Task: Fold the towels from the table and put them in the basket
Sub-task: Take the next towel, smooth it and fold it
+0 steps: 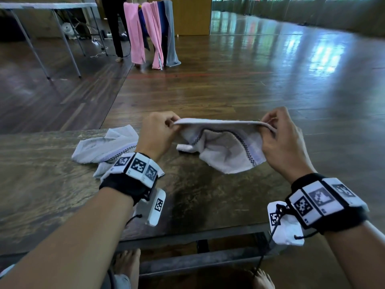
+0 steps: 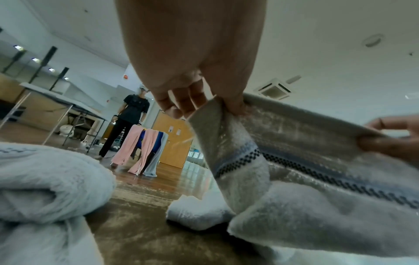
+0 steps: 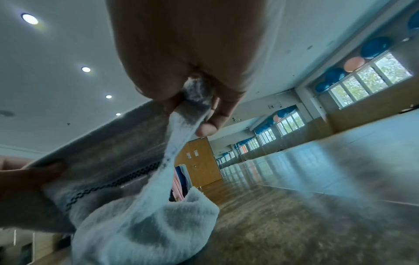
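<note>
White towel (image 1: pixel 225 147) stretched between left hand (image 1: pixel 156 134) and right hand (image 1: pixel 283 138)

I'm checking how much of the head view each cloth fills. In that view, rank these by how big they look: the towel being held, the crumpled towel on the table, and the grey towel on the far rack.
1. Held towel
2. Crumpled towel, looks a little smaller, though the left hand hides part
3. Grey towel on the rack, smallest in view, but it is far from the camera

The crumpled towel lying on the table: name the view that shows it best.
Head view: the crumpled towel shows whole, lying on the table beside the left hand. The left wrist view catches only a blurred close-up; the right wrist view misses it.
</note>
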Demonstrator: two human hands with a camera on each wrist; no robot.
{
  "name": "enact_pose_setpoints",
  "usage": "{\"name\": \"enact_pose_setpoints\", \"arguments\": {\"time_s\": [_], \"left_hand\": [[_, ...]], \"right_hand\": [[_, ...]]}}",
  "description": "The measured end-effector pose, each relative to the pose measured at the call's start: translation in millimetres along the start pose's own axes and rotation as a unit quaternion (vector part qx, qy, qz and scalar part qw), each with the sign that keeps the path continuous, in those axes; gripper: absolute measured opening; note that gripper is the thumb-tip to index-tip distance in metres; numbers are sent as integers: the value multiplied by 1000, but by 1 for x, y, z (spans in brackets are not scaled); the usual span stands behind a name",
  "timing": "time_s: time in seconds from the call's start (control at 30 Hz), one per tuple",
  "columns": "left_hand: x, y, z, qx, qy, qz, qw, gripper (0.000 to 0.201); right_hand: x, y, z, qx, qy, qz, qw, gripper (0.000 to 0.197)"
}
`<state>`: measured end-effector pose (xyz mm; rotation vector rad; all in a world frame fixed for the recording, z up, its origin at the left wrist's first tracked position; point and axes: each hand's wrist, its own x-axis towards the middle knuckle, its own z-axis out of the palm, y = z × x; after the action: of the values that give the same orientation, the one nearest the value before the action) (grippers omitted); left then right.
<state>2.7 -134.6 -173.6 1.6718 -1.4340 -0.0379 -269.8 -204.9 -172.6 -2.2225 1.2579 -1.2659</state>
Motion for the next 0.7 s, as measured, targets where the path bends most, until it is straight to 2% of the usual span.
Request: {"name": "enact_pose_setpoints", "arguments": {"time_s": [0.13,0.23,0.3,0.37,0.4,0.43,0.5,0.53,0.57,0.63,0.7], "left_hand": [[1,6,-6,-61,64,3,996,13],[-1,10,-11,-103,34,-5,994,19],[-2,12,-16,-136,-24,-30,990,26],[-1,11,-21,-101,-105,-79,986,40],[-1,9,-24,-50,-174,-108,978,46],[-2,6,-26,15,-257,-132,957,47],[-5,-2,-25,126,-403,-154,893,40],[-7,-6,-22,156,-435,-161,872,37],[-10,-9,-19,166,-439,-164,867,36],[-14,-13,-11,150,-397,-142,894,41],[-16,-13,-2,123,-343,-84,927,44]], "right_hand": [[3,7,-4,-14,31,18,999,12],[4,13,-2,-11,35,43,998,24],[6,16,0,31,25,78,996,30],[9,18,3,163,-34,132,977,25],[9,18,4,222,-82,159,958,22],[8,19,5,238,-138,162,948,21],[5,22,8,124,-269,98,950,23],[2,24,12,43,-321,64,944,27],[-1,26,18,-30,-351,43,935,31],[-6,24,29,-111,-349,50,929,30],[-7,18,41,-112,-307,46,944,27]]}}
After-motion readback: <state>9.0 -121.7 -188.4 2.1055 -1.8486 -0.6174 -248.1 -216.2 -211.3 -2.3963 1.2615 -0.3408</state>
